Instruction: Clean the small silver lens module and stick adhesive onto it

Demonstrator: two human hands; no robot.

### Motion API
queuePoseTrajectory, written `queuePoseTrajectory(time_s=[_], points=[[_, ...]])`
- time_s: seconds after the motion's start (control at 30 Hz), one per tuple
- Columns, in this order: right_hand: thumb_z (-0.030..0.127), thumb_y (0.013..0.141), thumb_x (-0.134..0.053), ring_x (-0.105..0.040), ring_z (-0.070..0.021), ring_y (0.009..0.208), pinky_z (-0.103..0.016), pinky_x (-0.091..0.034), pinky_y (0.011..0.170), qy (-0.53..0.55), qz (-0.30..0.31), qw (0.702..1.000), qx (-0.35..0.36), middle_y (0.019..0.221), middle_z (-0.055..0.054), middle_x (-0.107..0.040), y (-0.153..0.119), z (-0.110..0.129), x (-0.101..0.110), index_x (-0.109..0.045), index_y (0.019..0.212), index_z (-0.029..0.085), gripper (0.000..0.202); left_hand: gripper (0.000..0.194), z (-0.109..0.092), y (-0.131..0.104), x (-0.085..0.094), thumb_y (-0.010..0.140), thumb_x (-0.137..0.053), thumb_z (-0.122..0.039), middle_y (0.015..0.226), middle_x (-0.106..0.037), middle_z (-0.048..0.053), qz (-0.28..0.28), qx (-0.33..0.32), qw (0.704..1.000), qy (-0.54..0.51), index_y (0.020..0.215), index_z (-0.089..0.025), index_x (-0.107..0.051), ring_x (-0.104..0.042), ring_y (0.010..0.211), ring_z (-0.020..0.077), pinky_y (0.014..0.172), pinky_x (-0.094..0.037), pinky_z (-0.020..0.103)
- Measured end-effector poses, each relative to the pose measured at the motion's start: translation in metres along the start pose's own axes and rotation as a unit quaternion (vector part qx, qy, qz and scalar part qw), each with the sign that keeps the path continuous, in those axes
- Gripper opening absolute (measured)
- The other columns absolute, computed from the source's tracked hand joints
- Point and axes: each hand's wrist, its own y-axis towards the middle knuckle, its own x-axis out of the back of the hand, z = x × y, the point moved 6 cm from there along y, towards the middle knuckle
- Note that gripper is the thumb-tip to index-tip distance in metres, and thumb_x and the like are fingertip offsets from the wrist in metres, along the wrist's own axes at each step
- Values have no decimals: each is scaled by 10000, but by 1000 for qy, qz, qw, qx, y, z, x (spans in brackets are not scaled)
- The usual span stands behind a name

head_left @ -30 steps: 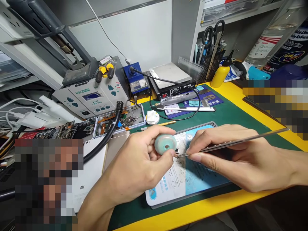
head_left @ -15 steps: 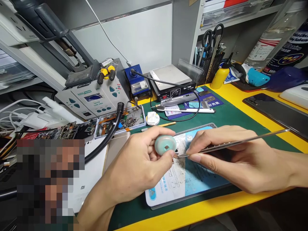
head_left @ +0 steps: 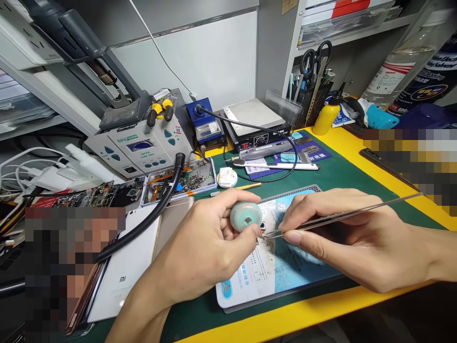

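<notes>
Between the fingers and thumb of my left hand (head_left: 210, 243) is a small round teal spool of desoldering wick (head_left: 245, 216), with a hole in its middle. A short copper-coloured end of the wick (head_left: 261, 234) pokes out beside my left thumb tip. My right hand (head_left: 353, 233) pinches metal tweezers (head_left: 332, 218), held nearly level, their back end pointing right. The tweezer tips are at the copper end; whether they grip it is too small to tell. Both hands are above a white and blue work pad (head_left: 282, 276), smudged with dark marks. Something shiny and crinkled (head_left: 303, 254) shows beneath my right hand.
A hot-air station (head_left: 143, 147), a blue soldering station (head_left: 203, 124) and a heating plate (head_left: 255, 119) stand at the back. A white brush (head_left: 285, 166) and a tray of circuit parts (head_left: 182, 181) lie before them. A black hose (head_left: 160, 205) crosses a white tablet (head_left: 124, 267).
Both hands keep almost the same place. The tweezers have turned slightly, their back end a little lower, and their two prongs show more separately. The crinkled thing under my right hand is more visible.
</notes>
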Motion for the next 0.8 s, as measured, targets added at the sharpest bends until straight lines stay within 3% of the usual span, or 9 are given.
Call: queuePoseTrajectory(time_s=[0.2, 0.43, 0.57, 0.67, 0.8], points=[[159, 869, -670, -652, -144, 607, -234, -488, 546, 7, -4, 1000, -1, 732, -39, -716, 1, -2, 1, -695, 865, 161, 25, 281, 1, 0, 2, 825, -695, -206, 732, -602, -44, -22, -2, 998, -50, 1098, -232, -638, -523, 602, 76, 504, -424, 135], [293, 871, -699, -578, -140, 506, -247, -427, 446, 83, -24, 989, -118, 653, -31, -660, -5, -20, 3, -669, 850, 167, 132, 202, -4, -1, 13, 836, -705, -183, 772, -640, -34, -52, -36, 995, -74, 1012, -202, -610, -590, 614, 75, 542, -476, 155], [343, 874, -704, -558, -132, 507, -238, -404, 451, 123, -39, 979, -156, 601, -2, -612, -8, -26, 4, -646, 841, 188, 169, 275, -6, -15, 13, 858, -703, -198, 884, -706, -6, -126, -97, 987, -14, 1115, -227, -608, -666, 743, 115, 650, -543, 202], [371, 872, -707, -514, -118, 474, -228, -357, 424, 141, -44, 975, -166, 551, 17, -574, -8, -28, 3, -633, 839, 193, 196, 296, -10, -38, 7, 842, -712, -127, 967, -717, 0, -225, -181, 946, 151, 1105, -242, -635, -675, 830, 122, 764, -554, 225], [378, 858, -721, -510, -117, 479, -225, -333, 415, 153, -40, 972, -174, 565, 12, -580, -7, -29, 1, -629, 836, 184, 216, 379, -16, -62, -21, 805, -641, 68, 1022, -721, 98, -194, -340, 884, 257, 1135, -118, -651, -657, 926, 172, 851, -562, 305]])
